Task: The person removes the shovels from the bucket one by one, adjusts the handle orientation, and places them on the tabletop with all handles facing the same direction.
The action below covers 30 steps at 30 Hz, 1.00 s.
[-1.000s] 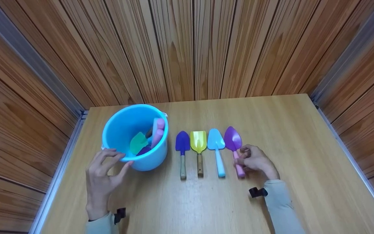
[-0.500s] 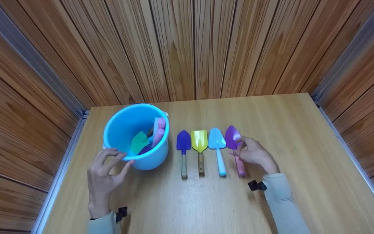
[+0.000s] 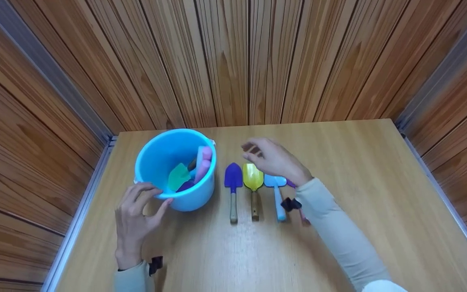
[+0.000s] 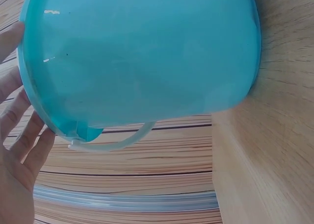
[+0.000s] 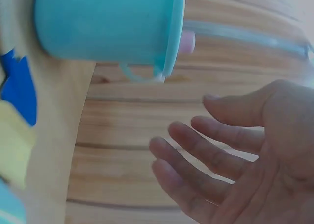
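1. My right hand [image 3: 272, 158] has come away from the purple trowel [image 3: 291, 183] and swung toward the blue bucket [image 3: 193, 201]; its fingers are loosely bent and apart, holding nothing.
2. My left hand [image 3: 134, 219] still pinches the bucket's near rim, which steadies it, I judge.
3. Under and beside my right forearm the purple trowel lies on the table [image 3: 217, 251], mostly hidden, next to the light blue [image 3: 274, 180], yellow [image 3: 253, 177] and dark blue trowels [image 3: 233, 176], all in a row.
4. I read that release as the purple trowel's placing done, leaving the right hand free.
5. Inside the bucket remain a green blade [image 3: 178, 177] and pink handles [image 3: 203, 168].
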Motion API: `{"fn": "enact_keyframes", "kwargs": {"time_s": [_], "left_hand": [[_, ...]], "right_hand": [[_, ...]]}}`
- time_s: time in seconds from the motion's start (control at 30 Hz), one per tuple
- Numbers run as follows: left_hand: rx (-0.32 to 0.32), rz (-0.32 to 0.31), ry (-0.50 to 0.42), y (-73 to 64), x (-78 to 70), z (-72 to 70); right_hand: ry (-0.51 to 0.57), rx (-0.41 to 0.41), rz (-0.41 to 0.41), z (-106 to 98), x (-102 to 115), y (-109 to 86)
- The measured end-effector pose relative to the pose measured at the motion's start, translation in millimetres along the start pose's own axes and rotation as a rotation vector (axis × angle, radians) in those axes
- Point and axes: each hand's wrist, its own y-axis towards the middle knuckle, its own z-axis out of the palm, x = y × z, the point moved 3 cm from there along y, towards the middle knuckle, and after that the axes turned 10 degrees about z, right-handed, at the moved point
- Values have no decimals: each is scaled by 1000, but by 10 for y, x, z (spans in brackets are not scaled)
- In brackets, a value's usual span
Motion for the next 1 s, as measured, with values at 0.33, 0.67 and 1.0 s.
{"fn": "enact_keyframes", "kwargs": {"time_s": [0.33, 0.67, 1.0], "left_hand": [[-38, 69, -23, 61, 18, 25], [-12, 27, -3, -28, 33, -28], [-36, 50, -51, -35, 35, 5]], "right_hand": [[-141, -23, -249, 273, 619, 522], [-742, -50, -325, 905, 1019, 786], [-1468, -12, -273, 1493, 1179, 967]]}}
